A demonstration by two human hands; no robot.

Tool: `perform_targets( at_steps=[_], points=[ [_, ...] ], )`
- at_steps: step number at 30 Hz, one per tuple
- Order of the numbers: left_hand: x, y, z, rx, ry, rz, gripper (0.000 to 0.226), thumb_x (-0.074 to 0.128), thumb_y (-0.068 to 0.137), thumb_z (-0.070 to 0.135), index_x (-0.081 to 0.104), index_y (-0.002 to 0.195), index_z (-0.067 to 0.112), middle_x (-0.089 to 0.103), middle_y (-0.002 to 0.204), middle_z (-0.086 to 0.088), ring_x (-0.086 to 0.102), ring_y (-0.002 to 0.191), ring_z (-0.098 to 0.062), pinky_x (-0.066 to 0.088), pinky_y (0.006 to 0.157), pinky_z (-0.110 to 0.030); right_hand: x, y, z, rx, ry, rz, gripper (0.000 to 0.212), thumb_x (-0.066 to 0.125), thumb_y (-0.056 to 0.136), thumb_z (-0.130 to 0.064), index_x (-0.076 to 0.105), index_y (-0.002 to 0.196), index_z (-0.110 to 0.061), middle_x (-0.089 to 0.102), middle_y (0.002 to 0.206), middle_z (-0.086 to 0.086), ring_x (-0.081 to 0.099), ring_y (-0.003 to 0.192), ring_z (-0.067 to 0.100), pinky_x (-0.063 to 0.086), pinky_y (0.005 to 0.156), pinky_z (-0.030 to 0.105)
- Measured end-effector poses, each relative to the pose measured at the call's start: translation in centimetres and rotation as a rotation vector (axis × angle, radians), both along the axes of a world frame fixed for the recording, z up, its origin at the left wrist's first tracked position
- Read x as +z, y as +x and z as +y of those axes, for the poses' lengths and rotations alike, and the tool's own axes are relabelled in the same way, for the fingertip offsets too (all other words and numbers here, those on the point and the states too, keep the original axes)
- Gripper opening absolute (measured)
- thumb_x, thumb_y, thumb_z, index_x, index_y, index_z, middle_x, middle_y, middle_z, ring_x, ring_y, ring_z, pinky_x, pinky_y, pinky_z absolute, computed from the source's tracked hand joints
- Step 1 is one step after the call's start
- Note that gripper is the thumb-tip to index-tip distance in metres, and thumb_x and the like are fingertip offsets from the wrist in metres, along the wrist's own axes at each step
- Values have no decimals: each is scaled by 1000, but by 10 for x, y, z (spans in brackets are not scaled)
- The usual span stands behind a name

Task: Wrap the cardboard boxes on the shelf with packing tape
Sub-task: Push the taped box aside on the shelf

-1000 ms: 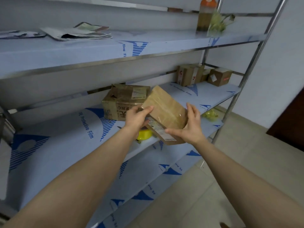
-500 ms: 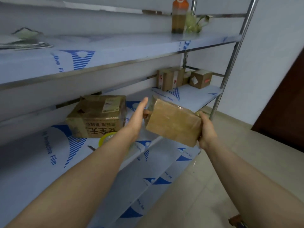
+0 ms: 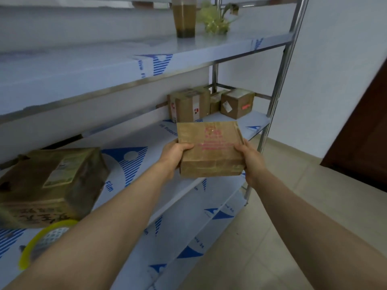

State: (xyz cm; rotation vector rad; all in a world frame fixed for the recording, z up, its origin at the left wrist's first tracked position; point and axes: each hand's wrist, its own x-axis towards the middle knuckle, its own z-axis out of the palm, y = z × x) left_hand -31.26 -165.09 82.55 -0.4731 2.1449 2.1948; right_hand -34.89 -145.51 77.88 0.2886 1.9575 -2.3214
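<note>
I hold a flat brown cardboard box with pink print on top, glossy with tape, above the front edge of the middle shelf. My left hand grips its left side, thumb on top. Its right side is gripped by my right hand. A yellow-rimmed roll of packing tape lies on the shelf at lower left, partly hidden by my left forearm. Beside the roll sits a larger taped box with a label and black characters.
Several small cardboard boxes stand at the far right end of the middle shelf. A bottle of brown liquid and a green plant stand on the upper shelf. A steel upright bounds the rack; tiled floor lies right.
The box has been turned level with its pink-printed face up and carried rightward along the shelf. My left hand went from flat fingers against its side to a grip.
</note>
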Motion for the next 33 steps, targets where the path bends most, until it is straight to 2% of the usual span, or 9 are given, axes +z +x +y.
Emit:
perform_targets(
  at_steps=[7, 11, 13, 16, 18, 20, 25, 28, 33],
  points=[
    [-10, -90, 17, 34, -23, -36, 15, 58, 89, 17, 61, 104, 17, 67, 92, -1, 62, 81, -14, 50, 67, -28, -1, -84, 16, -21, 35, -31, 49, 55, 79, -24, 57, 128, -30, 60, 125, 4, 55, 112, 25, 46, 98, 47],
    [-16, -146, 10, 65, -152, 22, 26, 58, 76, -6, 62, 96, 10, 66, 94, -8, 61, 81, -17, 52, 73, -32, 0, -137, 23, -89, 3, -86, 30, 44, 92, -33, 58, 111, -15, 61, 109, 5, 54, 90, 16, 40, 68, 28],
    [-15, -176, 5, 101, -126, 2, 17, 52, 74, -6, 57, 80, 9, 60, 80, -7, 57, 73, -19, 51, 71, -35, -1, -167, 27, -124, -3, -84, 40, 40, 95, -44, 58, 107, -12, 61, 106, 6, 54, 88, 16, 36, 65, 26],
    [-9, -208, 5, 121, 91, -38, 17, 45, 88, 21, 55, 76, 14, 58, 74, -4, 55, 69, -20, 47, 67, -31, 2, -201, 25, -155, 37, -113, 73, 39, 86, -69, 55, 127, -11, 60, 120, 8, 56, 103, 23, 40, 89, 37],
    [-5, -228, 7, 96, 80, -42, 35, 46, 91, 50, 63, 95, 20, 65, 89, -2, 61, 84, -22, 49, 72, -32, 3, -221, 25, -150, 83, -126, 81, 45, 80, -75, 49, 132, -13, 56, 125, 8, 54, 111, 27, 42, 88, 41],
    [-4, -244, 10, 89, 20, -33, 43, 52, 87, 59, 63, 105, 21, 67, 98, -2, 63, 87, -19, 49, 67, -29, 3, -239, 24, -124, 108, -131, 74, 53, 80, -69, 47, 128, -14, 54, 125, 7, 52, 111, 28, 44, 87, 42],
    [-5, -280, 9, 116, -168, -30, 7, 67, 86, 17, 64, 92, 15, 68, 98, -8, 62, 79, -18, 51, 71, -32, 6, -281, 17, -51, 94, -107, 49, 57, 89, -48, 48, 125, -17, 52, 111, 3, 50, 103, 24, 44, 89, 40],
    [-3, -298, 10, 162, -165, -27, 8, 66, 86, 11, 60, 85, 17, 63, 82, -2, 59, 73, -16, 49, 61, -28, 6, -310, 17, 6, 116, -92, 37, 58, 90, -45, 46, 116, -21, 52, 111, 3, 51, 106, 25, 44, 98, 44],
    [-8, -318, 19, 232, -245, -74, 16, 66, 85, 9, 59, 98, 17, 61, 85, -4, 58, 81, -21, 50, 74, -33, -3, -352, 22, 123, 115, -90, 51, 61, 88, -43, 49, 130, -17, 55, 121, 5, 54, 108, 25, 46, 96, 42]
  ],
)
